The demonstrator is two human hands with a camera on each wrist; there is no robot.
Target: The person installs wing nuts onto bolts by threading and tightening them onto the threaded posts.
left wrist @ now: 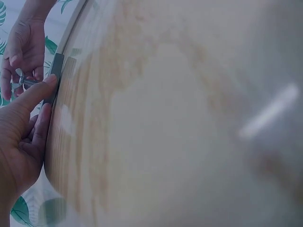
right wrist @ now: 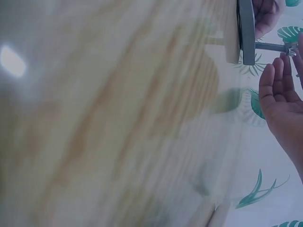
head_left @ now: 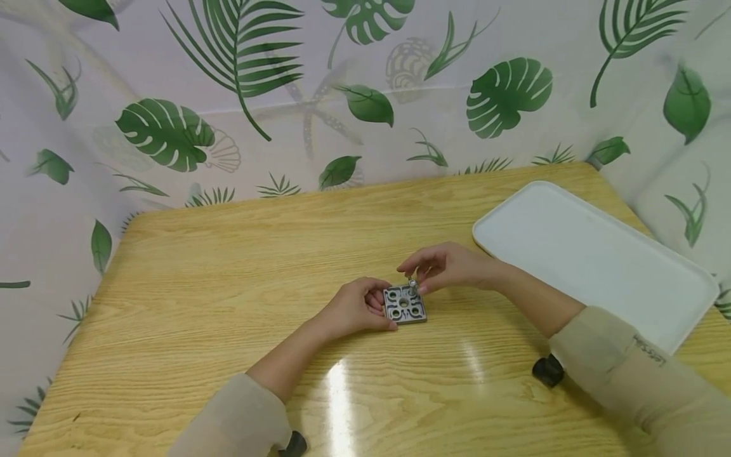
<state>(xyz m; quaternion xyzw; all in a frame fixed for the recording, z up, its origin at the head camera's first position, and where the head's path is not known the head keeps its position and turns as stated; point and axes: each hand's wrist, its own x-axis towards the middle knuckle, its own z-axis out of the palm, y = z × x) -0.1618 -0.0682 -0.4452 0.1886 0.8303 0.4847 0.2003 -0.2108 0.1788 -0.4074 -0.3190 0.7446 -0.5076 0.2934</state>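
Observation:
A square metal plate (head_left: 404,304) with several round holes lies on the wooden table. My left hand (head_left: 360,306) grips it by its left side, thumb along the near edge and fingers at the far edge. From the hole at the plate's far right corner rises a wing bolt (head_left: 412,285). My right hand (head_left: 448,266) is bent over the bolt, thumb and fingers around its head. In the right wrist view, the threaded shank (right wrist: 271,46) stands out from the plate (right wrist: 246,33), with fingertips (right wrist: 283,59) at the wings. The left wrist view shows the wings (left wrist: 19,79) between the right hand's fingers.
A white rectangular tray (head_left: 594,254) lies at the right of the table (head_left: 228,266), beside the right forearm. Cloth with a leaf print (head_left: 365,139) hangs behind and along the sides of the table. Dark wrist straps (head_left: 548,370) show below the sleeves.

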